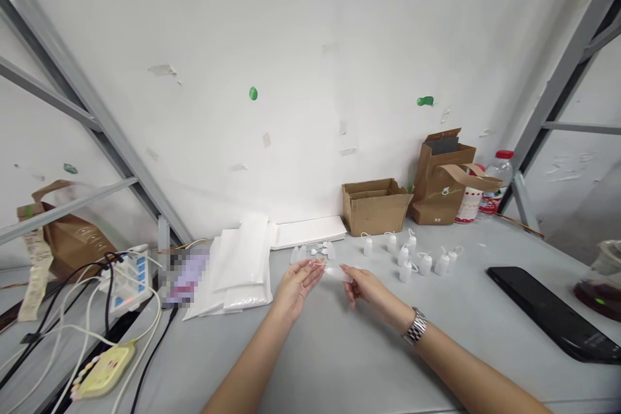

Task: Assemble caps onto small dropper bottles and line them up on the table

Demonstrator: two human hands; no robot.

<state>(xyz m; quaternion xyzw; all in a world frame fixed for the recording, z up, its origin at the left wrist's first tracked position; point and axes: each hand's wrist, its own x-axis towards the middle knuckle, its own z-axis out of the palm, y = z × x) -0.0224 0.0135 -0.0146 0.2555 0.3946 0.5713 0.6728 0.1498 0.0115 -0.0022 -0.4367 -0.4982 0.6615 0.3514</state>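
Observation:
Between my hands, low over the grey table, is a small translucent white plastic piece (336,273); its exact kind is too blurred to make out. My left hand (294,288) pinches its left end with thumb and fingertips. At its right end, my right hand (366,290) grips it, fingers curled. Just beyond my left hand lie several small clear-white pieces (315,251). To the right of my right hand stand several small white cylinders (425,264) with looped cords on top.
White bags or sheets (242,265) are stacked on the left, beside a phone (189,275). Tangled cables surround a power strip (130,281). Along the wall stand a cardboard box (376,210), a brown paper bag (439,184) and a bottle (499,181). A black flat object (553,310) lies right.

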